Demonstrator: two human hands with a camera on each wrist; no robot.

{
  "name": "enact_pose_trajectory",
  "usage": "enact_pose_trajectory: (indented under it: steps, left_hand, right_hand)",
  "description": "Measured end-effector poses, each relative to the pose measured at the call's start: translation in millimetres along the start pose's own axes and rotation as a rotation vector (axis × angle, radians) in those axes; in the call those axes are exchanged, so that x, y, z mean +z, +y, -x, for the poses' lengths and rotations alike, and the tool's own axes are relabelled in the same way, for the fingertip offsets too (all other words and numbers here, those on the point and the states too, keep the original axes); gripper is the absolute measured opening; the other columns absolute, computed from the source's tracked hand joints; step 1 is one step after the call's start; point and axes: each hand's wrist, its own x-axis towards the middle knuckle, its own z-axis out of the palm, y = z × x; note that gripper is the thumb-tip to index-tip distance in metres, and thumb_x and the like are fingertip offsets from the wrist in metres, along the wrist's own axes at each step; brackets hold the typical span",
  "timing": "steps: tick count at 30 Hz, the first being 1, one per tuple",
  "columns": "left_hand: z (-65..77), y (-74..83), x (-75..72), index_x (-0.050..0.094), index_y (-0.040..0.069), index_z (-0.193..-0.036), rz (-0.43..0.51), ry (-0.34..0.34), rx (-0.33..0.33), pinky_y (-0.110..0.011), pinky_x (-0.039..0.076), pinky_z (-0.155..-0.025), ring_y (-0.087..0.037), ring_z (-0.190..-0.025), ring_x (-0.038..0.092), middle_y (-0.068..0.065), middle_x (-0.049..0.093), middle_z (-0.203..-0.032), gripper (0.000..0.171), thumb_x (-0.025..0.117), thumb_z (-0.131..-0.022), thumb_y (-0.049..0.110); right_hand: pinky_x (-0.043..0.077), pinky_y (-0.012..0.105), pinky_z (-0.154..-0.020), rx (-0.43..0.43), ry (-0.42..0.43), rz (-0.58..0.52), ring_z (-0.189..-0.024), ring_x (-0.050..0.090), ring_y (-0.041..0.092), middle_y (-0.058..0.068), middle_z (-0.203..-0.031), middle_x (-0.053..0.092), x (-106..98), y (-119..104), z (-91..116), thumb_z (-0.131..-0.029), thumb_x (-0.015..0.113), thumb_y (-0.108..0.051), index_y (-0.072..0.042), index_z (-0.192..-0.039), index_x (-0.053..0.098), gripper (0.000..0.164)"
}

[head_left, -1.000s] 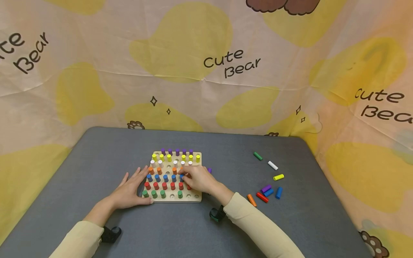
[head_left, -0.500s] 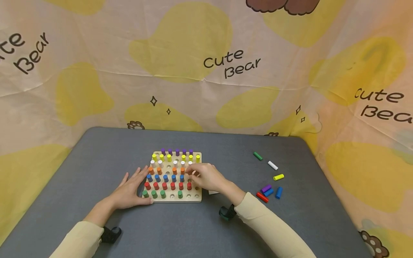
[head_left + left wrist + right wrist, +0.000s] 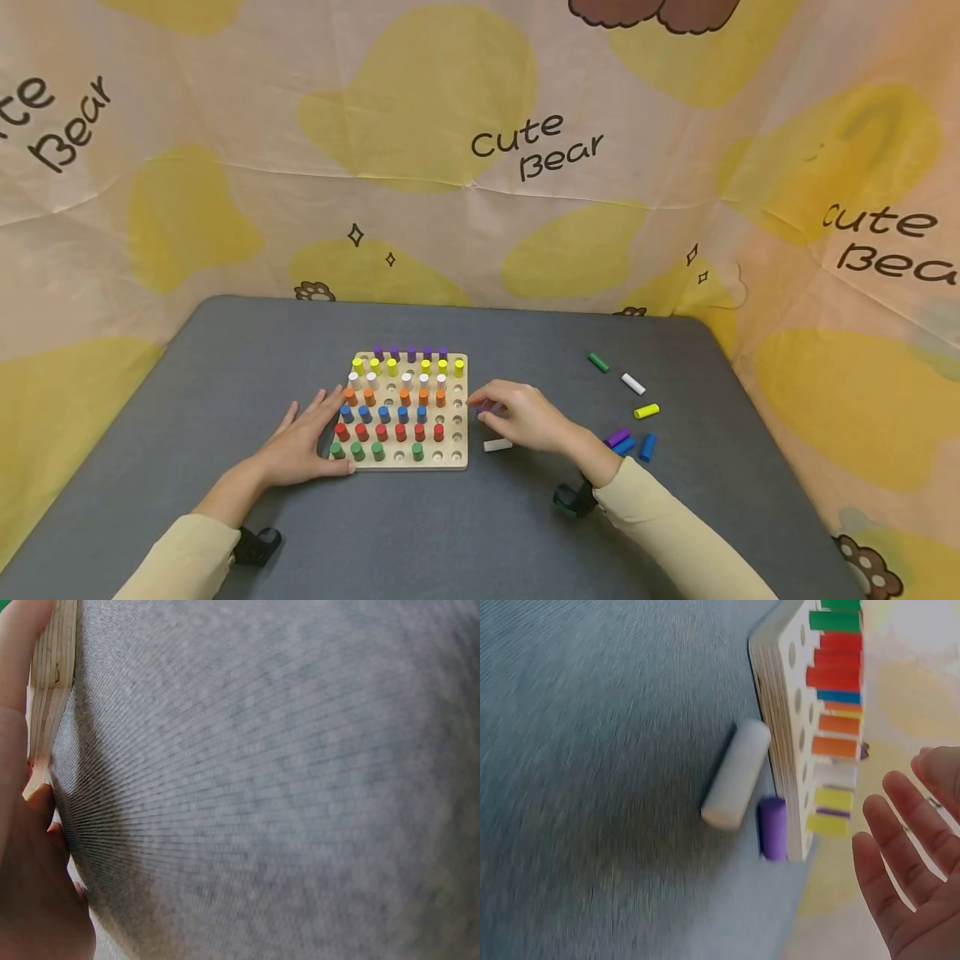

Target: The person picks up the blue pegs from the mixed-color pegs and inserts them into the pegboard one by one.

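A light wooden pegboard [image 3: 462,462] lies on the table, with upright coloured pegs in rows and some bare holes. My left hand [image 3: 303,442] rests at its left side with fingers straight and spread, the thumb by the near left corner. Just off the right edge hovers my right hand [image 3: 528,417], its fingers loosely bent; the right wrist view shows nothing held in those fingers [image 3: 911,832]. Beneath that hand a white peg [image 3: 737,776] and a purple peg [image 3: 774,829] lie on the table beside the board. The hand partly hides the purple one in the head view.
Farther right lie loose pegs: green [image 3: 598,362], white [image 3: 633,383], yellow [image 3: 647,411], purple [image 3: 617,437] and two blue ones, including one blue peg [image 3: 648,447]. My right forearm may cover others. A patterned cloth [image 3: 465,167] hangs behind the grey table [image 3: 300,333].
My right hand has moved right, off the board. An orange peg shows upright where its fingers were. The loose orange and red pegs have gone behind the forearm. The left hand has stayed put.
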Motion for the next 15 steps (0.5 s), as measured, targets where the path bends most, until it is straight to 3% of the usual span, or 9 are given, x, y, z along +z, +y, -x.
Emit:
enact_pose_trajectory:
  steps: [15]
  left_hand:
    - [0.3, 0.6, -1.4, 0.017, 0.008, -0.148, -0.002, 0.004, 0.011, -0.063, -0.005, -0.106, -0.039, -0.140, 0.006, -0.015, 0.015, -0.153, 0.115, 0.073, -0.063, 0.061]
  right_hand:
    - [0.052, 0.032, -0.075, 0.015, 0.124, -0.026, -0.092, 0.062, 0.016, -0.007, -0.106, 0.065, -33, 19, 38, -0.085, 0.064, -0.012, -0.019, -0.110, 0.062, 0.026]
